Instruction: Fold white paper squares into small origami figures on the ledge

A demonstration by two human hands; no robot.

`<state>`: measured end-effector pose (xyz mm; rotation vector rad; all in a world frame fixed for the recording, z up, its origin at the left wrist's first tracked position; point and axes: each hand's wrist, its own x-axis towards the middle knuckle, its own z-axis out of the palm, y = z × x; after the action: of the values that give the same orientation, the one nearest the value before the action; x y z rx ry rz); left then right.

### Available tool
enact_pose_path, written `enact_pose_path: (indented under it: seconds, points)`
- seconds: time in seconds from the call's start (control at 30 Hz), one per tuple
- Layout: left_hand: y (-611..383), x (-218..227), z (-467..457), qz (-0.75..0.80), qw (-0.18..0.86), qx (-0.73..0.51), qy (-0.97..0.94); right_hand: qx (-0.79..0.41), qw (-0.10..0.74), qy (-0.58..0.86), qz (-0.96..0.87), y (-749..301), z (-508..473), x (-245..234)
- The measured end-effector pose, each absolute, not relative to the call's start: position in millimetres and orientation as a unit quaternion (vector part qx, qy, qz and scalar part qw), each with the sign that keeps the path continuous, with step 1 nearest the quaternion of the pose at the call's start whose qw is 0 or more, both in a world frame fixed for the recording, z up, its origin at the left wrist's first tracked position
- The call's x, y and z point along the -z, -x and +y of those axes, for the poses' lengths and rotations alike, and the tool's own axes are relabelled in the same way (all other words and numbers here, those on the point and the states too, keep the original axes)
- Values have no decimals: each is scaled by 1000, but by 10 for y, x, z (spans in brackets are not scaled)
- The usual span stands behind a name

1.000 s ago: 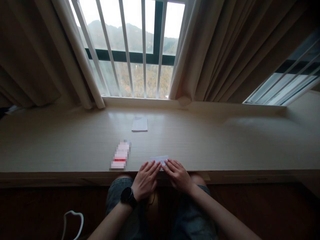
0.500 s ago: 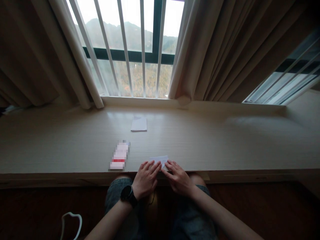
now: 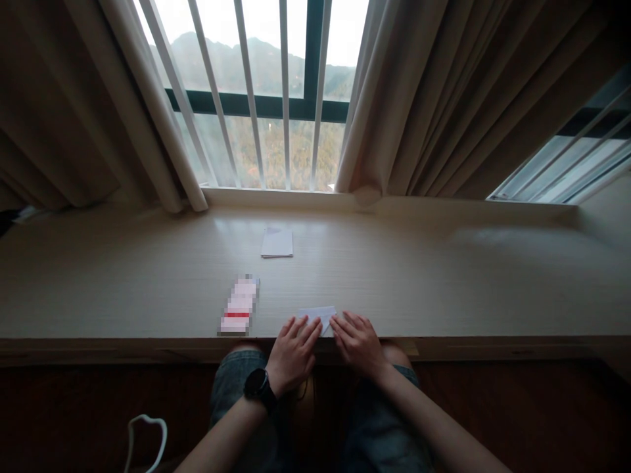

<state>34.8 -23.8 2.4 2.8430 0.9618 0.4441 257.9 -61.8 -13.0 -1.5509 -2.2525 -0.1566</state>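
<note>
The left hand [image 3: 293,348] and right hand [image 3: 359,341] lie flat with fingers spread, gripping nothing, fingertips pressing the near edge of a small folded white paper [image 3: 318,314] at the front edge of the tabletop [image 3: 444,282]. A pixelated packet [image 3: 239,305] lies just left; another folded paper [image 3: 277,242] sits farther back.

The folded paper [image 3: 318,313] is white, the desk [image 3: 444,289] pale wood-grain, the curtains [image 3: 444,98] beige, the watch [image 3: 259,383] black.

No text, label or number can be read. The packet [image 3: 239,306] on the bench [image 3: 444,289], left of the folded white paper [image 3: 318,314], is blurred out; only a red band shows.
</note>
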Motion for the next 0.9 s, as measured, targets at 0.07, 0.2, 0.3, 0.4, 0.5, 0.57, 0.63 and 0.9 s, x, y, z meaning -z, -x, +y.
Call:
enact_pose_path:
  seconds: [0.07,0.2,0.3,0.4,0.5,0.57,0.63,0.9]
  points:
    - [-351,-25,-237,317,54,-146,-936,68,203,577,-789,-2586,-581,118]
    - [-361,-12,-239,326,47,-138,-934,80,200,577,-788,-2483,-639,95]
    - [-365,0,-238,328,40,-128,-935,85,204,550,-805,-2353,-758,104]
    - [-365,3,-235,326,31,-125,-937,90,208,530,-817,-2306,-822,109]
    - [-366,-3,-237,325,23,-122,-938,96,200,541,-811,-2370,-765,90]
    - [-368,-9,-245,325,23,-119,-938,104,197,570,-791,-2418,-692,76]
    - [-371,-10,-255,327,24,-119,-937,112,199,598,-769,-2420,-643,72]
    - [-371,24,-262,324,16,-127,-937,90,203,550,-805,-2213,-832,95]
